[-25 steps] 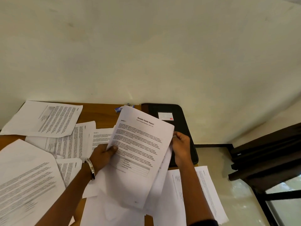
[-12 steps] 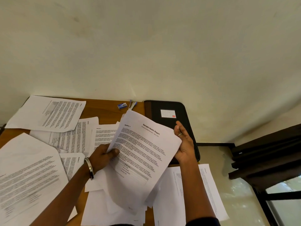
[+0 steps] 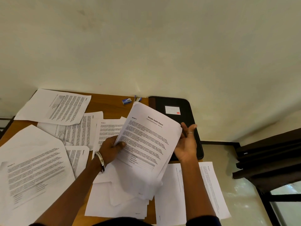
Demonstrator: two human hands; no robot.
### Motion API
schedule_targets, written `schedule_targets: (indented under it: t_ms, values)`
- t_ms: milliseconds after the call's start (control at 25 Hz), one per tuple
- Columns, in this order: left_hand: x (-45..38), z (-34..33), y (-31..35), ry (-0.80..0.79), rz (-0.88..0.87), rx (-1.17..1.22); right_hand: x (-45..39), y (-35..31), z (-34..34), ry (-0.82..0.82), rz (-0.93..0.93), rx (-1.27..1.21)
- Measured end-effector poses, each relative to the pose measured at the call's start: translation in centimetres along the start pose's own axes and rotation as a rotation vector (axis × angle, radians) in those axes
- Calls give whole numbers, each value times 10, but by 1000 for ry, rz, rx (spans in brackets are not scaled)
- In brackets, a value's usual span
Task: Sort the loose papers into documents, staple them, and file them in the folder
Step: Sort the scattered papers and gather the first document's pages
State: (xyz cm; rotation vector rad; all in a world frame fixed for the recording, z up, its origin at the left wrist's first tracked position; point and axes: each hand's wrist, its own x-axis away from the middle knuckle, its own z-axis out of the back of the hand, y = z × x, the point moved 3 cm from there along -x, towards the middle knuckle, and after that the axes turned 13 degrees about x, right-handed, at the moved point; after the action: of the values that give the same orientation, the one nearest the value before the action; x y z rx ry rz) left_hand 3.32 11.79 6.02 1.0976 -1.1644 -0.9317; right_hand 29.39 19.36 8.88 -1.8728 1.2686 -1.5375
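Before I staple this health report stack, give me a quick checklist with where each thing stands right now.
1. Stack held: ok, left hand grips the health report stack.
2. Edges squared: not ok, lower sheets are fanned out.
3. Right hand steadying: not ok, open beside the stack's edge.
4. All pages belong together: cannot tell, only the top page is readable.
5. Stapler reachable: cannot tell, mostly hidden behind the stack.
6. Folder ready: not ok, closed.

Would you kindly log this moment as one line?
left hand: grips white printed paper stack | right hand: open against stack edge | black zip folder: closed | stapling: not yet
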Motion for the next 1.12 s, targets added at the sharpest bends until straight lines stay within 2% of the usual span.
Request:
schedule_targets:
  t_ms: [80, 160, 280, 360, 480, 600, 760, 840, 1120]
  values:
    - [-2, -5, 4, 45, -65, 26, 6, 8, 2, -94, -4, 80]
    - [-3, -11, 12, 137, -112, 91, 12, 18, 3, -120, 58, 394]
    - [-11, -29, 27, 279, -161, 35, 13, 8, 4, 71, 294, 708]
    - [-16, -49, 47, 320, -234, 5, 18, -18, 3, 177, 491, 723]
    - [-26, -81, 76, 375, -295, 32, 28, -49, 8, 225, 713, 669]
    - [-34, -108, 74, 328, -332, -78, 19, -41, 28, 230, 702, 697]
    - [-33, -124, 24, 193, -115, -178, -11, 2, 64, 213, 441, 841]
    - [-27, -129, 9, 166, -71, -223, -16, 12, 71, 210, 399, 881]
    - [-8, -114, 14, 103, -139, -153, -26, -14, 58, 268, 558, 795]
